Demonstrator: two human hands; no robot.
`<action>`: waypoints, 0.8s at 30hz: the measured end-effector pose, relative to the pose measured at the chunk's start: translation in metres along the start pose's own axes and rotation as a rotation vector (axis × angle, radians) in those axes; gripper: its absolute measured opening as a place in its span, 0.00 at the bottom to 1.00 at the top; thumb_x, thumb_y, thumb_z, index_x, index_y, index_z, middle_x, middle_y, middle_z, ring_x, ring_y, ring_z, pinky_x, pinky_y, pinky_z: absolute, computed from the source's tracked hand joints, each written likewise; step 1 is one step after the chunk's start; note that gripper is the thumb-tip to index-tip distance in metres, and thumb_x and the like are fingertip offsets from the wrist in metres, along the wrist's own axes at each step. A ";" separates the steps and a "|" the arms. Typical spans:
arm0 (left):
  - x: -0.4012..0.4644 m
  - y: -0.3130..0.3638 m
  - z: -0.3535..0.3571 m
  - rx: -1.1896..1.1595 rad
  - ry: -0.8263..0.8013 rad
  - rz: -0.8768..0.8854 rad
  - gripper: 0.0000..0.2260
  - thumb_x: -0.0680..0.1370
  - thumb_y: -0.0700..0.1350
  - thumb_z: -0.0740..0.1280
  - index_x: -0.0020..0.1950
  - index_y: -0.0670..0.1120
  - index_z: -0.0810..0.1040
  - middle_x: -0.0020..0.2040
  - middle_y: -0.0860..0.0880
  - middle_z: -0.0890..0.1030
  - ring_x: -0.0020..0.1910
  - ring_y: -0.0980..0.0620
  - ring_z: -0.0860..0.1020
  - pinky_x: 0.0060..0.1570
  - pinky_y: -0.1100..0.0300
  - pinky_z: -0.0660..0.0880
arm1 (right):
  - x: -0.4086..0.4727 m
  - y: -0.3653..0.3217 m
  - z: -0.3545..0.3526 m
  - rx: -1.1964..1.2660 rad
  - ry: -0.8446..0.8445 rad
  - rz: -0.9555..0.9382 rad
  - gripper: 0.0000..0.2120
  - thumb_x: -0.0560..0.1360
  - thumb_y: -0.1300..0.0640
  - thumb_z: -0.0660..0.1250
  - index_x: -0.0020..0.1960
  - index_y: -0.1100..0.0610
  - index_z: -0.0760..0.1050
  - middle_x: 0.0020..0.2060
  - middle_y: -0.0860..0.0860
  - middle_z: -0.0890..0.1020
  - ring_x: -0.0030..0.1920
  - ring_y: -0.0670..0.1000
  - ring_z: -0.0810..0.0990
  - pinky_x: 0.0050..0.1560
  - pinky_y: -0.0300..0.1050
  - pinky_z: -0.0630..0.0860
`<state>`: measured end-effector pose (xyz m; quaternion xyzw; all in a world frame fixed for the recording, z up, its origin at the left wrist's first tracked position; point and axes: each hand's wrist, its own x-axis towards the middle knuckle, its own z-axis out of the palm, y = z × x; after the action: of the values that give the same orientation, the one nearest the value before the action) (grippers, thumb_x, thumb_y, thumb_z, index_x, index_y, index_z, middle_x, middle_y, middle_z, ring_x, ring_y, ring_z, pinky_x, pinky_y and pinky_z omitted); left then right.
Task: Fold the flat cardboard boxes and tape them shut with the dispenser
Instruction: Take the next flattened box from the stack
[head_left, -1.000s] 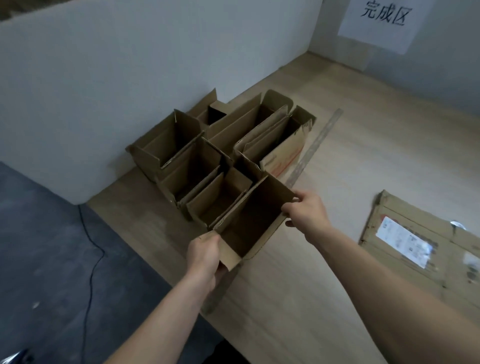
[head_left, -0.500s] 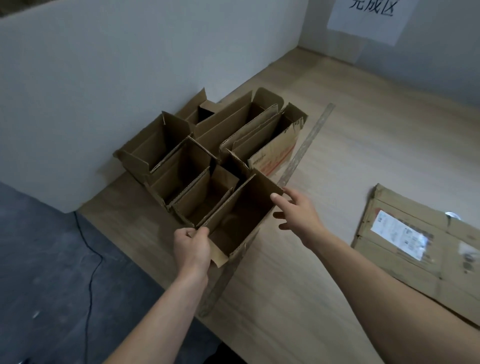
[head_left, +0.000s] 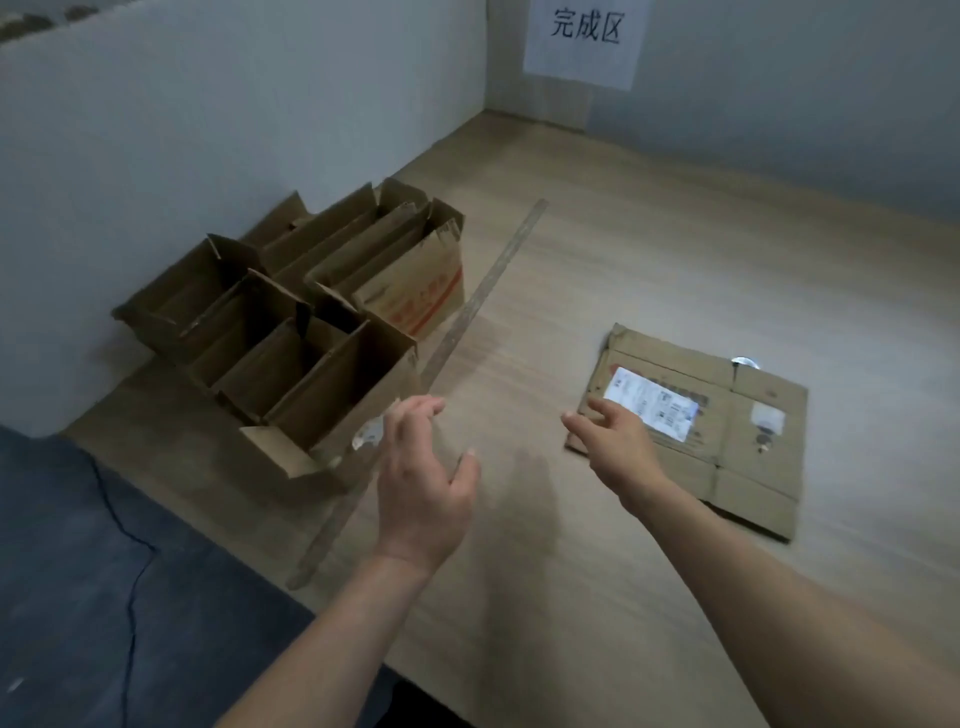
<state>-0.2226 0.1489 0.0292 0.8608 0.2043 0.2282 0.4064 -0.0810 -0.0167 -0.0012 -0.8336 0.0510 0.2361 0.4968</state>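
Several folded open-topped cardboard boxes (head_left: 291, 332) stand packed together at the table's left, against the white partition. The nearest box (head_left: 358, 395) sits at the front of the group. My left hand (head_left: 423, 483) hovers just right of it, fingers relaxed, holding nothing. A flat cardboard box (head_left: 727, 441) with a white shipping label lies on the table to the right. My right hand (head_left: 613, 441) reaches over its near-left corner with fingers spread, empty. No tape dispenser is clearly visible.
A long thin wooden strip (head_left: 447, 353) lies diagonally on the wooden table (head_left: 623, 260) beside the boxes. A paper sign (head_left: 584, 39) hangs on the back wall. A small round shiny object (head_left: 745, 362) peeks from behind the flat box. Dark floor with a cable lies left.
Both hands have let go of the nearest folded box and moved right. My right hand now reaches over the flat cardboard. The view has swung to the right.
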 end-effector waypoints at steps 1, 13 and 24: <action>-0.006 0.006 0.019 0.029 -0.069 -0.005 0.24 0.73 0.40 0.72 0.68 0.44 0.70 0.65 0.48 0.69 0.65 0.51 0.69 0.67 0.54 0.70 | -0.002 0.014 -0.020 0.002 0.022 0.019 0.33 0.74 0.45 0.72 0.76 0.53 0.69 0.63 0.54 0.79 0.59 0.54 0.80 0.64 0.55 0.76; 0.009 0.010 0.169 0.451 -0.702 -0.028 0.42 0.74 0.53 0.74 0.80 0.46 0.53 0.81 0.41 0.46 0.80 0.44 0.47 0.75 0.57 0.48 | -0.001 0.126 -0.159 -0.303 0.216 0.284 0.44 0.69 0.56 0.79 0.80 0.51 0.61 0.75 0.55 0.70 0.73 0.59 0.70 0.69 0.53 0.70; 0.073 -0.016 0.232 0.568 -0.875 0.047 0.51 0.67 0.56 0.79 0.80 0.51 0.49 0.80 0.41 0.40 0.80 0.42 0.44 0.77 0.55 0.50 | 0.045 0.144 -0.152 -0.384 0.251 0.371 0.55 0.63 0.57 0.83 0.81 0.46 0.54 0.74 0.58 0.68 0.73 0.60 0.69 0.68 0.55 0.71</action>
<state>-0.0363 0.0567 -0.0988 0.9563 0.0499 -0.2083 0.1988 -0.0354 -0.2112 -0.0769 -0.9114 0.2181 0.2234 0.2681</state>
